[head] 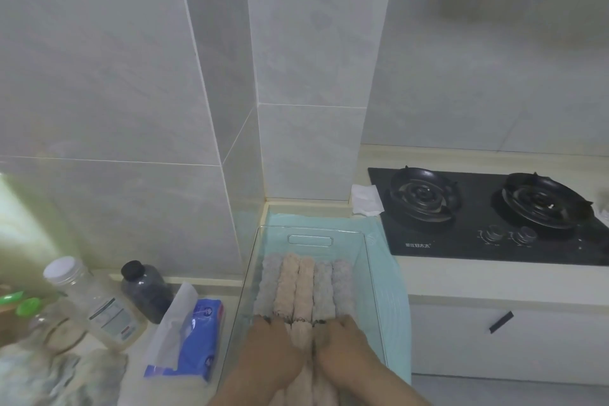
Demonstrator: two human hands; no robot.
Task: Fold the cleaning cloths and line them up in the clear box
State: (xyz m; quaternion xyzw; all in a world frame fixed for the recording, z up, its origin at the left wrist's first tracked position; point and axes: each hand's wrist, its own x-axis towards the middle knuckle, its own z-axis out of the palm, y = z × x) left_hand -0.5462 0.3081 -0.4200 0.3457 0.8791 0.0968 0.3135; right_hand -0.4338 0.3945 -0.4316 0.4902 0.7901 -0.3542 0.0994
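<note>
Head view, looking down into a kitchen corner. Around both hands, a cream counter [461,283] with a raised back lip. Behind it, a wall [115,76] of large pale grey tiles, stepping forward as a boxed column straight beyond the fingertips. Well to the right of the right hand [342,349], a black glass hob [478,241] with two ringed burners and two knobs, set into the counter. Between hob and column, a crumpled white wipe [364,199]. Below the hob, right of the right wrist, a white cabinet door [543,339] with a slanted black handle.

Left of the left hand [267,349], just beside the box, a blue tissue pack [201,339] with a sheet standing out of its top. Further left, a dark jar [146,290] with a black lid and a clear bottle [99,306] with a white cap and a label, close together. At the far left edge, green caps [28,305], too blurred to tell more.

Directly under the hands, a clear box [309,239] with a cut-out handle in its far wall, resting on a pale teal mat [392,290] that shows past its right and far sides. Inside the box, five folded cloths [304,287] of nubbly pile, packed side by side lengthwise and touching: grey at the left, two pink in the middle, two grey at the right.

Both hands palm down in the near part of the box, side by side with a small gap between, fingers stretched forward and pressing on the near ends of the cloths.
</note>
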